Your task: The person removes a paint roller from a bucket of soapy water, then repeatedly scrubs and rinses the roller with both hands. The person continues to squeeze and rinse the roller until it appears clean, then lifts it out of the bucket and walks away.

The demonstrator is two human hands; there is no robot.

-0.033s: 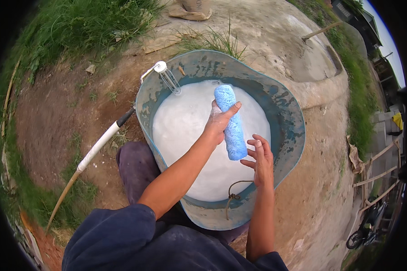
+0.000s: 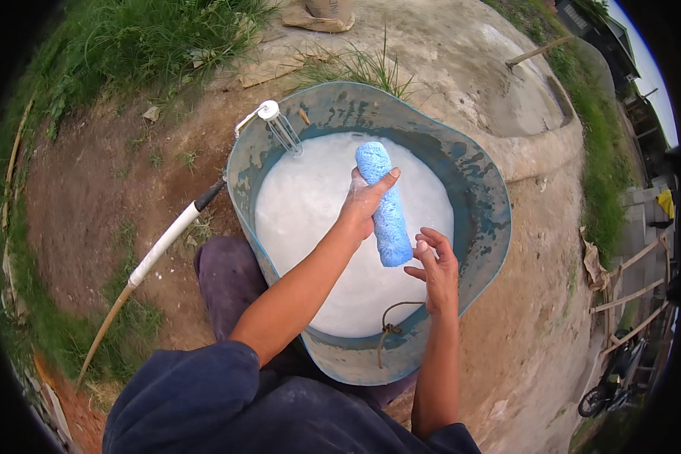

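My left hand [image 2: 365, 203] is wrapped round the middle of a fuzzy light-blue paint roller cover [image 2: 390, 227], its thumb lying across the nap. The cover is held tilted above a tub [image 2: 480, 189] of white liquid [image 2: 303, 227]. Close to the cover's lower end, my right hand [image 2: 437, 268] has its fingers apart and curved; it holds nothing. A bare roller frame [image 2: 282, 130] with a white end cap and wire cage leans inside the tub's left rim. Outside the tub, its handle [image 2: 166, 240] joins a long wooden pole [image 2: 106, 340].
A knotted cord [image 2: 390, 328] hangs at the tub's near wall. Tall grass [image 2: 151, 60] grows at the far left, and a sack [image 2: 321, 17] stands at the back. To the right lie pale hard ground, wooden poles [image 2: 635, 325] and a motorcycle [image 2: 609, 393].
The roller cover and my left hand have shifted very slightly left. The fingers of my right hand have moved a little beside the cover's lower end.
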